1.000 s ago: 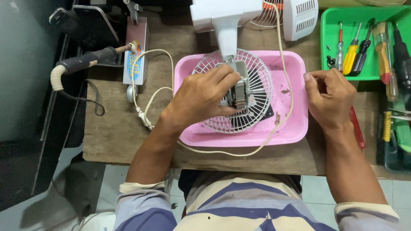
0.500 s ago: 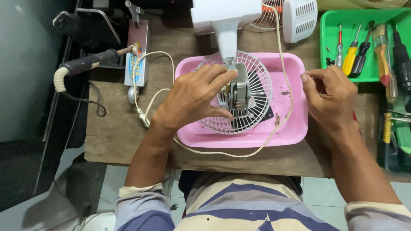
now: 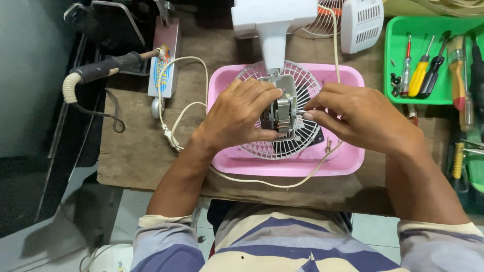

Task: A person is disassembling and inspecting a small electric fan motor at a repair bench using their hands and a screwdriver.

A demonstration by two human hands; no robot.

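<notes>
A small white fan lies in a pink tray (image 3: 348, 158), its rear grille (image 3: 297, 143) flat and its bare metal motor (image 3: 280, 112) facing up. The fan's white stand (image 3: 272, 22) points away from me. My left hand (image 3: 237, 116) is wrapped around the left side of the motor. My right hand (image 3: 358, 118) has its fingertips pinched at the thin shaft on the motor's right side. A cream power cord (image 3: 282, 184) loops from the fan around the tray's near edge.
A green tray (image 3: 398, 60) of screwdrivers sits at the right, with more tools along the right edge. A soldering iron (image 3: 103, 68) and its stand (image 3: 164, 60) lie at the left. A white front grille (image 3: 360, 22) rests at the back of the wooden table (image 3: 131, 156).
My right hand has moved left from the tray's right rim to the motor shaft. My left hand has stayed on the motor.
</notes>
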